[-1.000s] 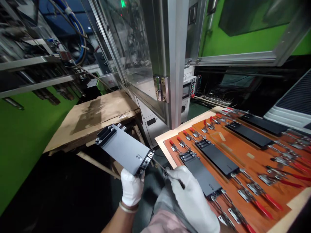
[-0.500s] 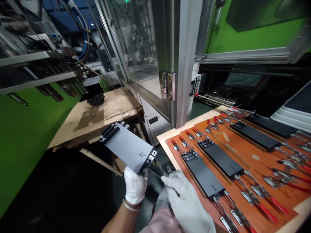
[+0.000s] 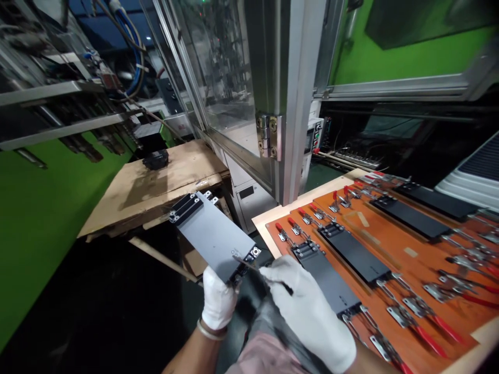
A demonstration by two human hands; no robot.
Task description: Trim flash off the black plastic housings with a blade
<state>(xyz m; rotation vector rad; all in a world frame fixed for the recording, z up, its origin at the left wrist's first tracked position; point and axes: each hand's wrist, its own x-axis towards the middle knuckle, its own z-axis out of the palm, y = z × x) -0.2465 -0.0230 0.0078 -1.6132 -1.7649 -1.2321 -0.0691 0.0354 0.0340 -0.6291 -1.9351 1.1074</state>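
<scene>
The panel (image 3: 216, 234) is held in the air, well clear of the bench (image 3: 264, 232), its grey face turned up and its far end pointing away to the left. The left hand (image 3: 220, 298) carries it alone: its grip is pinching the near corner, fingers mostly hidden beneath. The right hand (image 3: 307, 311) has thumb and fingers pressed together around a thin tool (image 3: 249, 264), whose tip lies over the near end of the face, by some small marks; whether it touches the surface I cannot tell. The panel looks stiff and fairly light, since one hand supports it from a single corner, though that leaves the long far end free to dip or twist. The face seems smooth and likely slick under a glove, and a hard tip could well scratch it. The ribs (image 3: 186, 208) at the far end and the fitting (image 3: 256, 252) at the near end look like the fussier parts; the long plain edges seem the better place to take hold, with a second hold near the middle if it wobbles. To the right, four like panels (image 3: 331, 280) lie on an orange board (image 3: 423, 262) among red-handled clamps (image 3: 427, 332). Beyond the panel, a second bench (image 3: 191, 161) bears a dark lump (image 3: 156, 159), too unclear to name.
</scene>
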